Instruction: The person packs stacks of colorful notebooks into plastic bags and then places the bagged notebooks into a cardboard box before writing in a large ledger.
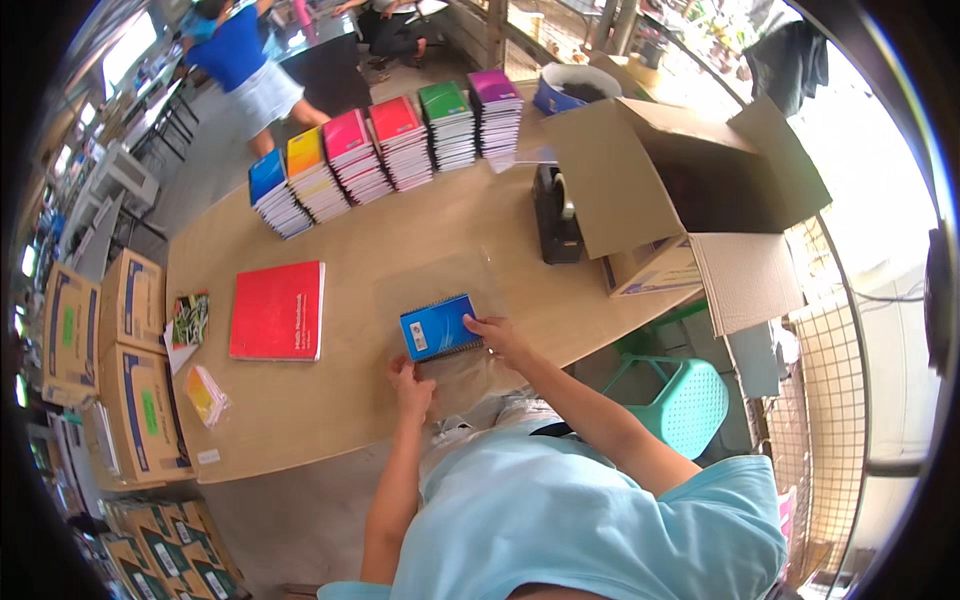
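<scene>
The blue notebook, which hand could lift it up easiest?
Probably the right hand: its fingers rest on the blue spiral notebook's right edge. The left hand sits just below its lower left corner, at the table edge.

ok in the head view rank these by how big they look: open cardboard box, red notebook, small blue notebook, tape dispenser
1. open cardboard box
2. red notebook
3 and 4. small blue notebook and tape dispenser look much alike, so I won't rank them; the notebook, touched by the right hand, also lies nearer the camera.

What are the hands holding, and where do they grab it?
A small blue spiral notebook: the right hand grips its right edge, while the left hand is at its lower left corner.
</scene>
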A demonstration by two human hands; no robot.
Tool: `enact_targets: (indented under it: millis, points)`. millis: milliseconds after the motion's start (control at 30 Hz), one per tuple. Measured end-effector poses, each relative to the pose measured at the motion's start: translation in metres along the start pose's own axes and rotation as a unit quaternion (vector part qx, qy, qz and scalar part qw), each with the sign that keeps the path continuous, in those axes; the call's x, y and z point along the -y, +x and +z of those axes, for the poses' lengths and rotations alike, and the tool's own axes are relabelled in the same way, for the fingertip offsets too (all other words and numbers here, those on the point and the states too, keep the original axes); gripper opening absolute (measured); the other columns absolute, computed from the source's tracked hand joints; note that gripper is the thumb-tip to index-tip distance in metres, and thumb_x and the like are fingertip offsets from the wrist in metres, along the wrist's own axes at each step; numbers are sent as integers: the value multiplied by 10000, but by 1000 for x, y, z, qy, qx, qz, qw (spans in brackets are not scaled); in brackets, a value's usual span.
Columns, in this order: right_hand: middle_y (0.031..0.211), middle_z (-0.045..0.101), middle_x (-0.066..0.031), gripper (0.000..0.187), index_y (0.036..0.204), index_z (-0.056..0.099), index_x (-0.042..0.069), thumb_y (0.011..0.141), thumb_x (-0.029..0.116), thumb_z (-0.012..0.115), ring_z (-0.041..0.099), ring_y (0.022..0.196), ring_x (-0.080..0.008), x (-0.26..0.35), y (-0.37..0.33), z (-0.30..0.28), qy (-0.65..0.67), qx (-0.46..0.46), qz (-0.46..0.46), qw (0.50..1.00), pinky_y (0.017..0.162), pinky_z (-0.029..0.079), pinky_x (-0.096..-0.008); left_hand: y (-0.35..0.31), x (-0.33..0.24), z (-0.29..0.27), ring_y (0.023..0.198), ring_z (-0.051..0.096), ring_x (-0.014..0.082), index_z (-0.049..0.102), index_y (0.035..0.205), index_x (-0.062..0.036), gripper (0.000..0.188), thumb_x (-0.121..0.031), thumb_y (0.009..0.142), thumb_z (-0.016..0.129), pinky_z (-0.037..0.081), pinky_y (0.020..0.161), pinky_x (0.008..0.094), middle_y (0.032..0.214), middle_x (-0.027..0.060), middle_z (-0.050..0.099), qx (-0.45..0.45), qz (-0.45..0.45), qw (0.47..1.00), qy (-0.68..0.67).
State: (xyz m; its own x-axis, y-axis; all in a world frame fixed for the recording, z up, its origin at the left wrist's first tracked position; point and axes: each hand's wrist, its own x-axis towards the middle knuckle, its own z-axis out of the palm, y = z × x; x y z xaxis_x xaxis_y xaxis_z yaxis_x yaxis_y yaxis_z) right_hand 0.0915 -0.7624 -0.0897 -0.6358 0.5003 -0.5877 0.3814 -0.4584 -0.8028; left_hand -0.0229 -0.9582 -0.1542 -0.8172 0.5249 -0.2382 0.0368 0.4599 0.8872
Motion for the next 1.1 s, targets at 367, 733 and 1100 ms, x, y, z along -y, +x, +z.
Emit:
enact_targets:
  millis: [367, 733, 1100]
  points:
    - [953, 711, -147, 706, 1057, 714, -40, 773, 607, 707, 654, 889, -204, -5, -11, -3, -118, -86, -90, 985, 805, 501, -334, -7, 4, -3, 1044, 444, 179, 570, 1275, -30, 692, 42, 588, 595, 440, 821, 270, 1391, 78, 320, 17, 46, 999, 15]
    - [1092, 692, -150, 637, 1161, 668, -40, 834, 505, 707, 632, 1015, -229, -8, 31, -18, -93, -46, -90, 991, 853, 496, -358, 14, -26, 8, 1245, 429, 336, 519, 1324, -13, 692, 3, 650, 675, 466, 904, 361, 1435, 182, 321, 9, 34, 995, 90]
    - [959, 676, -115, 340, 1024, 688, 33, 778, 247, 784, 641, 934, -198, -35, -11, -41, -263, -60, -235, 934, 786, 516, -331, -49, -37, -34, 1038, 566, 309, 613, 1009, -86, 272, -125, 760, 716, 491, 865, 436, 1103, 84, 592, 159, 272, 908, 274]
